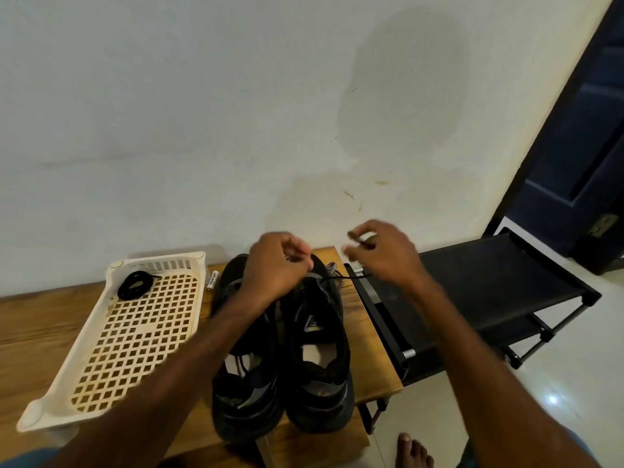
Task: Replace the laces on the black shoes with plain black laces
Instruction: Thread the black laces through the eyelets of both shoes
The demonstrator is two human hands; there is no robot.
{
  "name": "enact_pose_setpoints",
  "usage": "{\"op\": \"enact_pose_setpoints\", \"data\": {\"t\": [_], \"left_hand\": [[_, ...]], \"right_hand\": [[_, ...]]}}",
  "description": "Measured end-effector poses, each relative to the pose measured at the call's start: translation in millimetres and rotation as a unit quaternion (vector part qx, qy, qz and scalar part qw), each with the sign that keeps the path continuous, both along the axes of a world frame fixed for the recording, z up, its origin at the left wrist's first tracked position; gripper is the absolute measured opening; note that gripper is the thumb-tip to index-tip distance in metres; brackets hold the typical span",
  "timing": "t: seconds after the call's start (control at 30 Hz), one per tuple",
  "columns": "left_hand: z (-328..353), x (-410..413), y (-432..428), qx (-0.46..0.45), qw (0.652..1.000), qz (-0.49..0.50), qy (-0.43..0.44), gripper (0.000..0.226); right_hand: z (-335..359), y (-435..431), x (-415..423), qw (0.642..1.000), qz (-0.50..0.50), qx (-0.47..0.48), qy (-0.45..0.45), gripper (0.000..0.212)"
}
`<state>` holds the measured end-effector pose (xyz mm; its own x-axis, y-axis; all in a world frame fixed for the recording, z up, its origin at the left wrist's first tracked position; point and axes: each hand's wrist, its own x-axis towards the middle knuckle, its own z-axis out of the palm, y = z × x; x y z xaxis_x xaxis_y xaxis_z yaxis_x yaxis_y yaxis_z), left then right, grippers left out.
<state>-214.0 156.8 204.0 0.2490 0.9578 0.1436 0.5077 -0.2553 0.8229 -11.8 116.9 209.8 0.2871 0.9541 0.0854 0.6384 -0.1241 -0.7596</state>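
Note:
Two black shoes stand side by side on the wooden table, toes toward the wall: the left shoe (246, 383) and the right shoe (320, 359). My left hand (277, 268) hovers over the toe ends with fingers curled, pinching a thin black lace. My right hand (381, 255) is raised to the right of the shoes and pinches the other end of that black lace (332, 279), which runs down to the right shoe's front eyelets. A patterned black-and-white lace (334, 269) lies by the right shoe's toe. A coiled plain black lace (135, 285) rests in the tray.
A cream perforated plastic tray (135, 336) sits left of the shoes on the wooden table (37, 325). A small white tube (212, 280) lies between tray and shoes. A black shoe rack (479, 292) stands to the right, by a dark door. A bare foot (413, 450) is on the floor.

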Motion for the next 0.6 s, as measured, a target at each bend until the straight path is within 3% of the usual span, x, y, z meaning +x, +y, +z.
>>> {"op": "enact_pose_setpoints", "data": {"t": [0.03, 0.07, 0.17, 0.23, 0.33, 0.43, 0.5, 0.57, 0.6], "left_hand": [[16, -2, 2, 0.011, 0.996, -0.004, -0.088, 0.017], [33, -4, 4, 0.025, 0.984, -0.012, -0.175, 0.017], [70, -12, 4, 0.093, 0.946, -0.039, -0.309, 0.016], [74, -12, 2, 0.101, 0.950, -0.054, -0.289, 0.014], [47, -5, 0, 0.024, 0.992, -0.092, -0.087, 0.024], [3, 1, -3, -0.048, 0.978, -0.140, 0.146, 0.035], [-17, 2, -2, -0.049, 0.975, -0.115, 0.184, 0.029], [-27, -1, 2, -0.042, 0.978, -0.082, 0.185, 0.031], [-30, -3, 4, -0.041, 0.980, -0.072, 0.181, 0.032]], "right_hand": [[-9, 1, -8, 0.991, 0.034, -0.055, -0.119, 0.030], [-16, 2, -16, 0.979, 0.062, -0.090, -0.170, 0.030], [-27, 4, -35, 0.968, 0.100, -0.103, -0.207, 0.021], [-28, 4, -38, 0.961, 0.089, -0.089, -0.246, 0.017], [-20, 4, -34, 0.967, 0.066, -0.058, -0.239, 0.018], [-1, 2, -24, 0.995, 0.041, 0.033, -0.089, 0.020], [14, 0, -16, 0.992, 0.044, 0.092, 0.074, 0.020], [31, -5, -6, 0.943, 0.058, 0.147, 0.292, 0.016], [39, -8, 1, 0.887, 0.076, 0.181, 0.418, 0.015]]}}
